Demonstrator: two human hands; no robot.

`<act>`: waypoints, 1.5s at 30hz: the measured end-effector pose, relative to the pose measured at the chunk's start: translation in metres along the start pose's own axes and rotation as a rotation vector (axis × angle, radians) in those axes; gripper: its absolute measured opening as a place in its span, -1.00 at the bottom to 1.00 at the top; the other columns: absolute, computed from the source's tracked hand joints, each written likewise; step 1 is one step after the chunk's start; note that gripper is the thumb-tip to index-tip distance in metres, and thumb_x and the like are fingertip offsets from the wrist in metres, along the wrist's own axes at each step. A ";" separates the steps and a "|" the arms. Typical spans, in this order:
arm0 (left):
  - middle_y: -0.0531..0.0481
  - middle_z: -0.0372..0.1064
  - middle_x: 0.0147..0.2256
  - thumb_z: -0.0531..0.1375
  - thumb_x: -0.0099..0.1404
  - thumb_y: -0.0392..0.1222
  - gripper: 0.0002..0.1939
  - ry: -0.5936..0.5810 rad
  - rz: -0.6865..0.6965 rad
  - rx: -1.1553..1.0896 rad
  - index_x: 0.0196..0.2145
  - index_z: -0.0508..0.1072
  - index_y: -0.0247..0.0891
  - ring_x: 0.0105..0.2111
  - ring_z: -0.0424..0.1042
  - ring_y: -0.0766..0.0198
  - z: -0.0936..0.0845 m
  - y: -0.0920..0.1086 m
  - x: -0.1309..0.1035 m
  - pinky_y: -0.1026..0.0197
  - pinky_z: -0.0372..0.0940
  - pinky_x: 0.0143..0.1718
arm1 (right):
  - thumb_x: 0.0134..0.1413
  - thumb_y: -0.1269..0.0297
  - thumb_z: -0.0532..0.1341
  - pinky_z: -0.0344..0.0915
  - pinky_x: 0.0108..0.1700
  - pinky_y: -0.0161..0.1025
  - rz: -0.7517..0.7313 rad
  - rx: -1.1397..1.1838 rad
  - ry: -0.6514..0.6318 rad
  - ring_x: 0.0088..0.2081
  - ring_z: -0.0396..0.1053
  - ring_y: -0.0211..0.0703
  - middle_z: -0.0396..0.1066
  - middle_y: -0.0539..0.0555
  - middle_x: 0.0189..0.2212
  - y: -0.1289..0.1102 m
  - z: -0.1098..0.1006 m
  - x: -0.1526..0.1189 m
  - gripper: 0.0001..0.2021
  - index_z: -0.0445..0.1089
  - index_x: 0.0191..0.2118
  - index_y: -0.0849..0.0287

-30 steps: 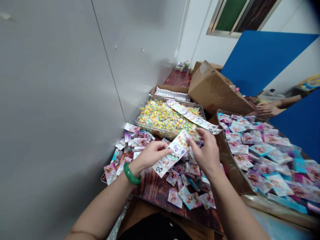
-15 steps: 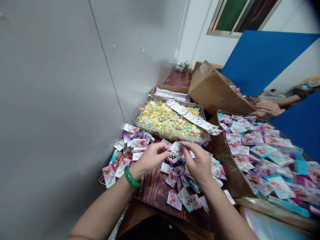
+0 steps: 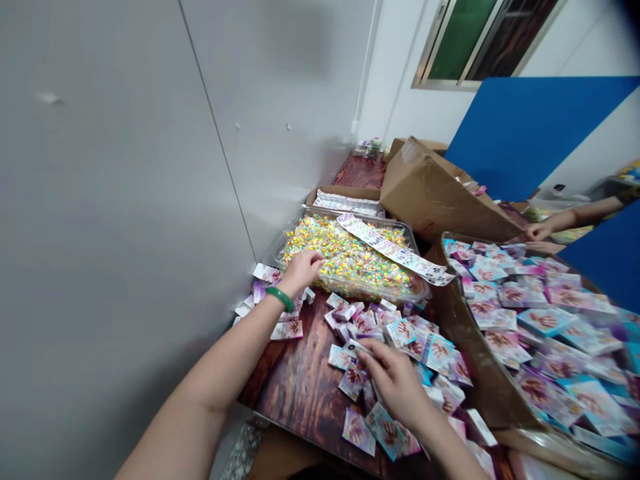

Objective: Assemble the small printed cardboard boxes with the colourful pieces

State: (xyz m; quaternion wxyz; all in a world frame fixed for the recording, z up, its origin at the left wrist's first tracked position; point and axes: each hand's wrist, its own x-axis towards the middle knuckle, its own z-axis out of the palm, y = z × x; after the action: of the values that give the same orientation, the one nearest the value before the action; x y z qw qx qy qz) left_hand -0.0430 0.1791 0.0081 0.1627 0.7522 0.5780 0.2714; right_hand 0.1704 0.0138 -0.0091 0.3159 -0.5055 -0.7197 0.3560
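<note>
My left hand (image 3: 303, 268), with a green bangle (image 3: 280, 298) on its wrist, is over the near left part of a clear plastic tray (image 3: 367, 291) full of small clear packets with yellow and multicoloured bits (image 3: 345, 257). Its fingers are curled together, and whatever is in them is hidden. My right hand (image 3: 393, 373) pinches a small folded printed paper (image 3: 353, 347) above a pile of small printed boxes (image 3: 373, 323). Across the tray lies a long printed paper strip (image 3: 385, 243), its near end hanging over the right rim.
On the right stands a large carton (image 3: 463, 347) heaped with printed boxes. Behind the tray are a carton of stacked strips (image 3: 347, 202) and a tilted cardboard box (image 3: 440, 193). A grey wall (image 3: 125, 200) borders the left. Another person's hand (image 3: 540, 231) shows at far right.
My hands have separated. The left one let go of the paper and moved up to the tray; the right one kept the paper and moved down toward the boxes. The view tilted slightly upward.
</note>
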 end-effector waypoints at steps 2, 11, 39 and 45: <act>-0.17 0.43 -0.14 0.12 0.19 -0.37 -0.78 -0.067 0.020 0.070 -0.22 0.50 -0.33 -0.08 0.37 0.14 0.005 -0.014 0.030 0.14 0.22 0.01 | 0.23 0.24 0.02 0.24 -0.30 -0.30 0.048 0.012 -0.043 -0.35 0.39 -0.17 0.45 0.01 -0.39 -0.002 0.006 -0.003 -0.81 0.34 -0.18 0.13; -0.10 0.34 -0.09 0.12 0.31 -0.09 -0.70 -0.302 0.017 0.205 -0.07 0.36 -0.30 -0.17 0.39 0.20 0.017 -0.029 0.070 0.04 0.35 -0.16 | 0.20 0.22 0.06 0.20 -0.29 -0.31 0.090 0.063 -0.044 -0.36 0.35 -0.18 0.41 -0.01 -0.43 0.006 0.000 -0.006 -0.80 0.38 -0.32 0.13; -0.08 0.49 -0.15 0.11 0.25 -0.23 -0.68 -0.591 0.172 -0.613 -0.04 0.45 -0.24 -0.19 0.45 0.20 -0.008 0.067 -0.101 0.17 0.34 -0.16 | -0.09 0.22 0.32 0.18 -0.44 -0.33 0.134 0.436 0.281 -0.50 0.24 -0.29 0.31 -0.06 -0.57 0.001 -0.005 0.009 -0.84 0.43 -0.41 0.20; -0.17 0.46 -0.12 0.01 0.31 -0.33 -0.69 -0.215 0.349 -0.310 -0.07 0.45 -0.28 -0.08 0.41 0.15 0.017 0.052 -0.141 0.07 0.27 -0.01 | -0.11 -0.01 0.32 0.31 -0.50 -0.33 0.440 0.841 0.170 -0.53 0.35 -0.27 0.43 0.02 -0.48 0.003 0.021 -0.007 -0.61 0.38 -0.24 0.19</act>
State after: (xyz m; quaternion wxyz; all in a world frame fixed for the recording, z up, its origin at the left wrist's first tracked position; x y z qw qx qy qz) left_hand -0.0180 0.0312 -0.0075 0.2872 0.8311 0.3704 0.2992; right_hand 0.1568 0.0038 -0.0232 0.4678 -0.5016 -0.3611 0.6318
